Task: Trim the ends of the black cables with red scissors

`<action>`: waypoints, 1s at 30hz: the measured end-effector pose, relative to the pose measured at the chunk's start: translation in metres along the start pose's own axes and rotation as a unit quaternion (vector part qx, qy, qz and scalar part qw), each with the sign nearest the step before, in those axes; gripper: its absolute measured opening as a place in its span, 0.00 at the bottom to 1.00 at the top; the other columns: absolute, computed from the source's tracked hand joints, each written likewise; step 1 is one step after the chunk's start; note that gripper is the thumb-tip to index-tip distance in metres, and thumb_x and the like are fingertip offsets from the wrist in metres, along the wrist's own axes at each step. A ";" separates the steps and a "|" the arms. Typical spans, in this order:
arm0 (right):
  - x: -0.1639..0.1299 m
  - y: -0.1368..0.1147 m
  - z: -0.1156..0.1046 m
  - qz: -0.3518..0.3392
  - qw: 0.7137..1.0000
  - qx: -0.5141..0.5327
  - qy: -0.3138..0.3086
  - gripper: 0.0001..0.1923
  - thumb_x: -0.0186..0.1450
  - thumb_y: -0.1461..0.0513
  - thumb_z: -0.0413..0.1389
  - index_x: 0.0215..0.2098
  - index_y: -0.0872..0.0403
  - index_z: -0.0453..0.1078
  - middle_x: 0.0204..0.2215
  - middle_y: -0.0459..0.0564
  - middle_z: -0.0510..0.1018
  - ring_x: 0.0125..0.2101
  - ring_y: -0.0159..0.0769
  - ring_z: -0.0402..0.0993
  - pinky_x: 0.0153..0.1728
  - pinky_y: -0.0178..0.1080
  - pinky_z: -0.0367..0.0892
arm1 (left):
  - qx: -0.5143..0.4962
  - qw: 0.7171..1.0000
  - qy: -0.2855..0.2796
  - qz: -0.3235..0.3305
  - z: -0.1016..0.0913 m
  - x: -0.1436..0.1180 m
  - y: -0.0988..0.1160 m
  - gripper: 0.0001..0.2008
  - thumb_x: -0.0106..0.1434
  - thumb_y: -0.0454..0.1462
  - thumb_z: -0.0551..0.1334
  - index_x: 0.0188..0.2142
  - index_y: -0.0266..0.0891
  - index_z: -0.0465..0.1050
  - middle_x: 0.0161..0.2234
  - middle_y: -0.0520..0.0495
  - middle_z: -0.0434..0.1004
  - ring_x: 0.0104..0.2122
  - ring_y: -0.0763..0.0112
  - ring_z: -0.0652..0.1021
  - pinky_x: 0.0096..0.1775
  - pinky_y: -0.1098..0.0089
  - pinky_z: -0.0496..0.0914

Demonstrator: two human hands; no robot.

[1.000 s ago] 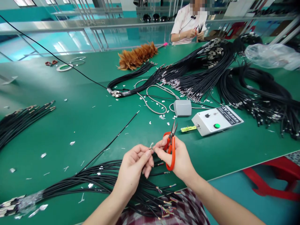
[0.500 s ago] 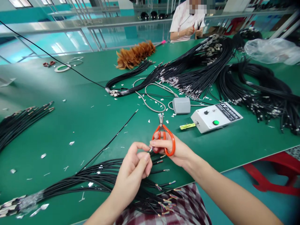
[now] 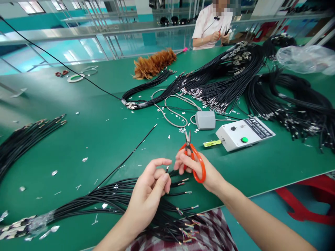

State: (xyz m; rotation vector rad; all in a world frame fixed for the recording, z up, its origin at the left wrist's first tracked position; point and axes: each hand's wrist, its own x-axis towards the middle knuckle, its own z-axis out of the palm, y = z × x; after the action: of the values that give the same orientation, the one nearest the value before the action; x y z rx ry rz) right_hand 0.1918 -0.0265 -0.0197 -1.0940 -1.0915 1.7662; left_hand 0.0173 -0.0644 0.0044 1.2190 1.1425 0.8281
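My left hand (image 3: 150, 195) pinches the end of one thin black cable (image 3: 167, 169) between thumb and fingers, just above a bundle of black cables (image 3: 110, 202) lying at the near table edge. My right hand (image 3: 200, 170) grips orange-handled scissors (image 3: 193, 158) with the blades pointing up and away. The fingertips of the right hand hover a little to the right of the cable end. The cables' far ends show stripped coloured wires over my lap.
On the green table (image 3: 91, 132) lie a white control box with a green button (image 3: 244, 133), a grey pedal (image 3: 205, 119), large black cable piles (image 3: 261, 83), a second bundle (image 3: 23, 139) at left, a feather duster (image 3: 153, 63) and scattered foil scraps. A person (image 3: 213, 24) works at the far side.
The right hand's fingers have drawn away from the cable end; the silver foil piece seen there a second ago is gone. The scissors swung from tilted to upright.
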 end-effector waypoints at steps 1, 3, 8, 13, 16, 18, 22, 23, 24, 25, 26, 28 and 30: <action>-0.005 -0.002 -0.003 -0.045 0.994 -0.099 0.011 0.18 0.62 0.47 0.58 0.32 0.53 0.68 0.26 0.44 0.73 0.26 0.30 0.68 0.28 0.33 0.60 | -0.003 1.000 0.003 -0.003 0.000 0.000 0.000 0.12 0.69 0.40 0.53 0.50 0.39 0.61 0.22 0.57 0.64 0.23 0.75 0.64 0.27 0.73 0.58; -0.013 -0.007 -0.009 -0.096 0.954 -0.283 0.026 0.21 0.60 0.44 0.58 0.27 0.53 0.66 0.25 0.44 0.71 0.25 0.31 0.63 0.27 0.34 0.57 | -0.009 1.000 0.006 -0.007 -0.001 -0.002 0.001 0.13 0.69 0.40 0.53 0.50 0.40 0.61 0.22 0.57 0.64 0.24 0.74 0.64 0.27 0.74 0.58; -0.023 -0.015 -0.014 -0.208 0.809 -0.547 0.058 0.27 0.59 0.40 0.57 0.21 0.54 0.65 0.18 0.41 0.67 0.20 0.28 0.57 0.26 0.36 0.48 | -0.039 0.999 0.012 -0.017 -0.001 -0.007 0.000 0.15 0.68 0.42 0.56 0.51 0.40 0.62 0.22 0.56 0.65 0.23 0.75 0.65 0.27 0.74 0.59; -0.022 -0.016 -0.011 -0.262 0.748 -0.607 0.063 0.30 0.62 0.38 0.51 0.20 0.55 0.65 0.15 0.41 0.69 0.18 0.27 0.60 0.27 0.36 0.47 | -0.061 0.998 0.005 -0.026 -0.001 -0.009 0.000 0.16 0.68 0.42 0.57 0.53 0.40 0.61 0.22 0.56 0.66 0.23 0.75 0.65 0.25 0.76 0.58; -0.022 -0.016 -0.010 -0.266 0.736 -0.620 0.063 0.31 0.62 0.38 0.50 0.19 0.55 0.64 0.15 0.41 0.71 0.17 0.27 0.61 0.27 0.36 0.47 | -0.069 0.997 0.006 -0.031 -0.002 -0.008 0.002 0.18 0.67 0.43 0.57 0.53 0.39 0.61 0.22 0.55 0.66 0.23 0.76 0.64 0.24 0.76 0.57; -0.022 -0.016 -0.010 -0.265 0.730 -0.627 0.062 0.30 0.62 0.38 0.51 0.19 0.55 0.64 0.15 0.42 0.72 0.17 0.27 0.62 0.27 0.36 0.46 | -0.079 0.996 0.008 -0.034 -0.002 -0.008 0.003 0.19 0.66 0.43 0.58 0.53 0.38 0.62 0.21 0.55 0.67 0.22 0.76 0.64 0.23 0.76 0.56; -0.023 -0.015 -0.011 -0.270 0.721 -0.636 0.055 0.30 0.63 0.40 0.52 0.19 0.55 0.64 0.15 0.42 0.73 0.17 0.27 0.63 0.26 0.37 0.46 | -0.098 0.995 0.012 -0.032 0.000 -0.009 0.003 0.19 0.66 0.44 0.59 0.53 0.38 0.63 0.21 0.55 0.67 0.22 0.76 0.63 0.23 0.77 0.56; -0.023 -0.015 -0.011 -0.273 0.720 -0.636 0.054 0.30 0.63 0.40 0.52 0.19 0.55 0.64 0.16 0.43 0.74 0.17 0.27 0.64 0.27 0.37 0.46 | -0.102 0.994 0.014 -0.030 0.000 -0.009 0.002 0.19 0.66 0.44 0.59 0.52 0.38 0.63 0.21 0.55 0.67 0.22 0.77 0.63 0.23 0.77 0.56; -0.023 -0.015 -0.011 -0.276 0.720 -0.634 0.053 0.30 0.64 0.40 0.52 0.19 0.55 0.65 0.16 0.43 0.74 0.17 0.27 0.65 0.26 0.37 0.47 | -0.104 0.994 0.015 -0.028 0.000 -0.010 0.002 0.19 0.66 0.44 0.59 0.52 0.38 0.63 0.21 0.55 0.67 0.21 0.77 0.63 0.23 0.77 0.55; -0.023 -0.015 -0.011 -0.278 0.720 -0.634 0.052 0.29 0.64 0.41 0.52 0.19 0.55 0.65 0.16 0.43 0.74 0.17 0.27 0.65 0.26 0.37 0.46 | -0.106 0.994 0.016 -0.027 0.000 -0.010 0.002 0.19 0.65 0.44 0.60 0.52 0.38 0.63 0.20 0.55 0.67 0.21 0.77 0.63 0.22 0.77 0.55; -0.023 -0.016 -0.011 -0.279 0.720 -0.634 0.051 0.30 0.64 0.41 0.51 0.18 0.55 0.65 0.16 0.43 0.74 0.17 0.28 0.65 0.26 0.37 0.46 | -0.107 0.994 0.017 -0.028 0.000 -0.010 0.002 0.20 0.65 0.44 0.60 0.53 0.37 0.63 0.20 0.55 0.67 0.21 0.77 0.63 0.22 0.77 0.54; -0.023 -0.016 -0.010 -0.283 0.718 -0.634 0.055 0.30 0.65 0.41 0.51 0.18 0.55 0.64 0.15 0.43 0.74 0.17 0.27 0.65 0.26 0.38 0.46 | -0.106 0.994 0.019 -0.030 0.000 -0.010 0.003 0.20 0.65 0.44 0.60 0.53 0.37 0.63 0.20 0.55 0.67 0.21 0.77 0.63 0.22 0.77 0.54; -0.022 -0.016 -0.010 -0.290 0.712 -0.637 0.058 0.30 0.65 0.42 0.51 0.17 0.55 0.64 0.15 0.43 0.74 0.17 0.27 0.65 0.26 0.38 0.46 | -0.104 0.994 0.022 -0.031 0.000 -0.010 0.003 0.20 0.65 0.44 0.60 0.53 0.37 0.63 0.20 0.55 0.67 0.21 0.77 0.63 0.22 0.77 0.53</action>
State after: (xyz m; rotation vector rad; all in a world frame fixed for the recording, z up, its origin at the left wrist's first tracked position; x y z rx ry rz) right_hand 0.2116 -0.0384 -0.0013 -1.2901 -2.3391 0.2292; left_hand 0.0148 -0.0736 0.0092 0.9923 1.0942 0.9073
